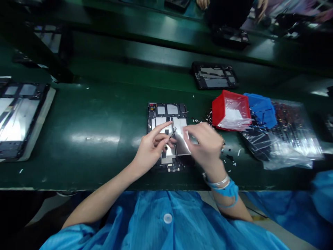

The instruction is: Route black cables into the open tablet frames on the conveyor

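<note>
An opened tablet, with grey panels and silver battery areas, lies on the green bench in front of me. My left hand is over its middle, thumb and fingers pinched on a small thin black strip with a bent end. My right hand is just above the tablet's right side, its fingers curled toward the thumb. Motion blur and the hand itself hide whether anything is between those fingertips.
To the right stand a red bin with plastic film and a blue bin, beside a clear plastic bag of small parts. White scraps lie around. Other opened tablets sit behind and at left. Other people's hands show across the bench.
</note>
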Demonstrator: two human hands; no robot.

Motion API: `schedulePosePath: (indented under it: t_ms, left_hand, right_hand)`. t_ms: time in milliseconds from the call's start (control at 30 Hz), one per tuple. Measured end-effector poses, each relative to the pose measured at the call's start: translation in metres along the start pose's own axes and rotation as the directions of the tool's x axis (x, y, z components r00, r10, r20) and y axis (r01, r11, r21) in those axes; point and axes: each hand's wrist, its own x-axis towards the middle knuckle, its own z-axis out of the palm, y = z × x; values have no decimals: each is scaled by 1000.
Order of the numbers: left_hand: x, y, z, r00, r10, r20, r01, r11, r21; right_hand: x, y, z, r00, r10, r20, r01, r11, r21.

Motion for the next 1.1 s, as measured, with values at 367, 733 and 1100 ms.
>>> schedulePosePath:
  t_ms: [367,733,1100]
  left_hand:
    - [1,5,-1,1000,-22,9,24,973,-229]
    - [-35,-16,-81,856,509,90,-373,486,790]
    - [-17,-38,-93,804,416,426,-518,135,845]
  right_hand:
    - [4,-6,-6,984,-150,97,152,988,-15]
    - [17,-41,48,711,534,457,-693,425,582]
    - [31,-31,80,560,593,578,-811,253,527]
